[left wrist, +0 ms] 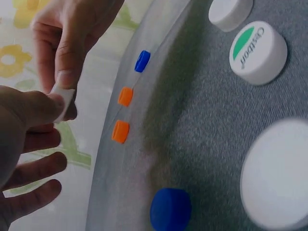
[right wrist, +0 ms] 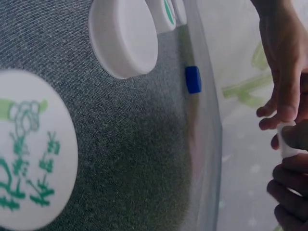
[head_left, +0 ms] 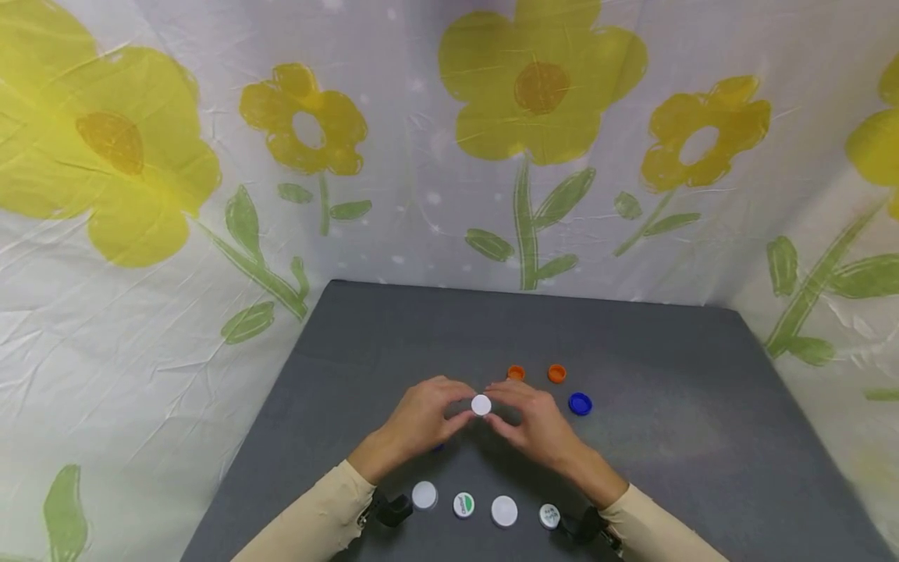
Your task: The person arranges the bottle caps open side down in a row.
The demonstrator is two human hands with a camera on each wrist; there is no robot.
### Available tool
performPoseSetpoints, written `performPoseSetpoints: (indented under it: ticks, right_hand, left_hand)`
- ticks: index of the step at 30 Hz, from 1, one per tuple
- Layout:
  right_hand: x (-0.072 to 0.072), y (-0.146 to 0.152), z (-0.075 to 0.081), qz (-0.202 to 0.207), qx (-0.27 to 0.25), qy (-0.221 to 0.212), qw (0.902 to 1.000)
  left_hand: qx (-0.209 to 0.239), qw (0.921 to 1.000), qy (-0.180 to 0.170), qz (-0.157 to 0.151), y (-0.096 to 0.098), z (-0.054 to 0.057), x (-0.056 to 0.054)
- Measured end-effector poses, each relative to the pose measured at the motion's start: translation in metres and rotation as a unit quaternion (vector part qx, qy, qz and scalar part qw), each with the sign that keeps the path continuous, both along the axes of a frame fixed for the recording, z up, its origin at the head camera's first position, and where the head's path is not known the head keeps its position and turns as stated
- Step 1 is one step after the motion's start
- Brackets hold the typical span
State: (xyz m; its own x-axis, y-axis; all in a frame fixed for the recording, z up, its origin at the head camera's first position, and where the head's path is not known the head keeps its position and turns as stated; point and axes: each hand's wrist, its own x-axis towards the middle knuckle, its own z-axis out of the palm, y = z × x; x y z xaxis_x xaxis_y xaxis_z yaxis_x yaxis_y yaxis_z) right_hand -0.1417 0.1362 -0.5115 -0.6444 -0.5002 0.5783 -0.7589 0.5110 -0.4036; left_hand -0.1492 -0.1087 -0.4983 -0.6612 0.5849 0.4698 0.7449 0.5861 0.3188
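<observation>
A small white bottle cap (head_left: 481,405) is held up between both hands over the grey table. My left hand (head_left: 424,414) pinches one side of it between thumb and fingers. From the other side my right hand (head_left: 535,420) pinches it the same way. In the left wrist view the thumbs press on the white cap (left wrist: 62,98), with the left hand's other fingers (left wrist: 38,168) spread apart. The right wrist view shows the cap (right wrist: 287,142) partly covered by fingertips. Mostly hidden below my left hand lies a blue cap (left wrist: 171,209).
Beyond the right hand lie two orange caps (head_left: 557,374) and a blue cap (head_left: 580,403). Along the near side, between the forearms, is a row of white caps (head_left: 504,511), some with green print (head_left: 463,505). A flowered curtain (head_left: 400,172) surrounds the table (head_left: 393,328).
</observation>
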Motion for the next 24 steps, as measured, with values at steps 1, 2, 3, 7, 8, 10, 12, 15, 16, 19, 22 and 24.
performPoseSetpoints:
  ticks: [1,2,3,7,8,10,12,15,16,19,22,24]
  right_hand:
    - [0.0,-0.001,0.0,0.0,0.009,-0.003,1.0]
    - [0.001,-0.002,0.0,0.0,0.019,-0.005,0.9998]
    - [0.002,-0.003,0.0,0.0,0.03,-0.006,0.9995]
    - [0.004,-0.009,-0.001,0.002,0.066,-0.021,0.9976]
    - [0.005,-0.01,-0.002,0.003,0.076,-0.027,0.9967]
    - [0.006,-0.014,-0.003,0.004,0.095,-0.042,0.9946]
    - [0.008,-0.016,-0.005,0.008,0.115,-0.052,0.992]
    - [0.01,-0.02,-0.008,0.018,0.139,-0.062,0.9883]
    - [0.011,-0.021,-0.009,0.02,0.145,-0.065,0.9872]
    - [0.012,-0.023,-0.011,0.024,0.157,-0.073,0.9846]
    - [0.013,-0.025,-0.013,0.023,0.168,-0.075,0.9828]
    - [0.012,-0.026,-0.014,0.023,0.175,-0.07,0.9818]
  left_hand:
    - [-0.012,0.9999,0.0,-0.001,-0.001,0.0,0.0]
    - [-0.024,0.9997,-0.001,-0.002,-0.002,0.0,0.0]
    - [-0.035,0.9994,-0.003,-0.005,-0.003,0.0,0.0]
    - [-0.081,0.9965,-0.014,-0.015,-0.006,0.001,0.001]
    - [-0.095,0.9952,-0.019,-0.016,-0.007,0.001,0.002]
    - [-0.122,0.9922,-0.024,-0.013,-0.008,-0.001,0.002]
    - [-0.15,0.9882,-0.028,-0.01,-0.007,-0.003,0.003]
    - [-0.187,0.982,-0.028,-0.004,-0.006,-0.009,0.003]
    - [-0.197,0.9801,-0.028,-0.003,-0.006,-0.011,0.004]
    - [-0.216,0.9761,-0.019,0.0,-0.005,-0.016,0.005]
    - [-0.23,0.9732,-0.003,0.007,-0.004,-0.02,0.007]
    - [-0.236,0.9716,0.007,0.013,-0.003,-0.022,0.008]
